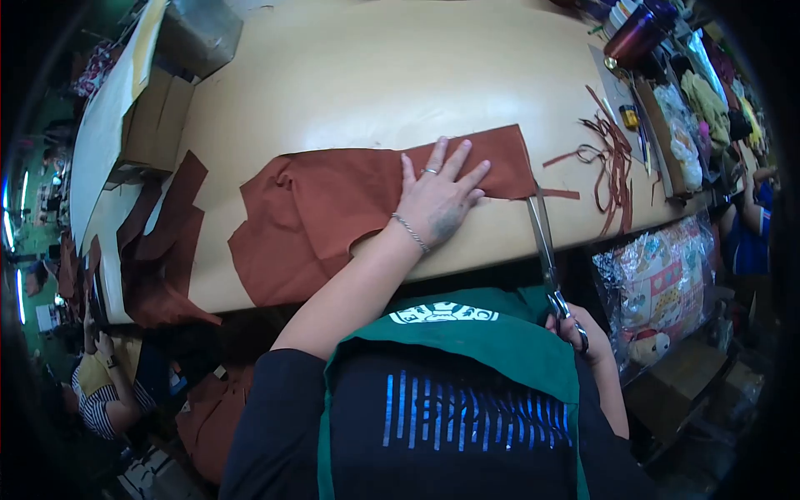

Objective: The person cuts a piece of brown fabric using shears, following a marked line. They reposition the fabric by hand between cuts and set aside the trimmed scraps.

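Observation:
A rust-brown fabric piece (333, 196) lies on the pale table, its narrow straight end to the right. My left hand (442, 193) rests flat on it with the fingers spread; a ring and a chain bracelet show. At the table's front edge my right hand (575, 327) is wrapped round the handles of long metal scissors (543, 237). The scissors point away from my body, and their tips meet the fabric's lower right corner. A thin brown strip (560, 194) sticks out to the right from that corner.
Brown offcuts (615, 179) lie in a tangle on the right, near a yellow object (629, 117). More brown fabric (167, 250) hangs over the left edge beside a cardboard box (154, 125). A plastic-wrapped bundle (662, 283) is at lower right. Other people (108, 383) are at both sides.

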The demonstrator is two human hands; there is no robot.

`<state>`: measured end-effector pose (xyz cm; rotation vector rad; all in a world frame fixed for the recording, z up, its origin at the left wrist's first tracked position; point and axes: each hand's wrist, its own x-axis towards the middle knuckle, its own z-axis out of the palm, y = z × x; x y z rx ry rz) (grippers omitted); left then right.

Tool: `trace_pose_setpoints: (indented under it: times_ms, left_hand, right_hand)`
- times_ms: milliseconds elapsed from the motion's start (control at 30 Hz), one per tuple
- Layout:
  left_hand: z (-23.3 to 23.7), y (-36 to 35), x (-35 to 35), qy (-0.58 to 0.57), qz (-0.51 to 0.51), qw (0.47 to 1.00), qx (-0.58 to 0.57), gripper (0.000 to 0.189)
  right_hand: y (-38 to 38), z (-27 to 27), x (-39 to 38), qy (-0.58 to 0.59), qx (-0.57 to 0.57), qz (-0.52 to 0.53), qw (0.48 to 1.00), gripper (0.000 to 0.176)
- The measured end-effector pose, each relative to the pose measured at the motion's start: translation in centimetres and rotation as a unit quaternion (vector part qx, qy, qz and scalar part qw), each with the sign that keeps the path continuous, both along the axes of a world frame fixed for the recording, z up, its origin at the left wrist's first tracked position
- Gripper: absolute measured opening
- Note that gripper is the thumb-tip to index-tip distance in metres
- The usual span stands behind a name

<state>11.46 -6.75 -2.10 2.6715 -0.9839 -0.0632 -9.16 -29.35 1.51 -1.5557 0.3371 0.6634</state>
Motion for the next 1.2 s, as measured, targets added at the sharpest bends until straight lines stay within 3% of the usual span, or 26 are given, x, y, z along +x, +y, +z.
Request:
trace_pose_setpoints:
  times_ms: [267,433,667,1200]
  left_hand:
    - [0.4,0.7,-0.7,-0.007,-0.008,0.999,0.041,0.042]
    - [0.5,0.9,-0.8,-0.008,-0.009,0.998,0.056,0.040]
    - [0.3,0.8,-0.9,-0.016,-0.009,0.998,0.057,0.041]
    - [0.3,0.8,-0.9,-0.010,-0.010,0.999,0.052,0.041]
  right_hand:
    - [0.7,-0.6,0.8,-0.018,0.036,-0.012,0.999,0.039]
    - [0.4,-0.5,0.6,0.011,0.044,-0.002,0.999,0.041]
    - [2.4,-0.8,1.5,0.005,-0.059,-0.024,0.998,0.053]
    - [3.1,-0.5,1.8,0.026,-0.046,-0.072,0.996,0.061]
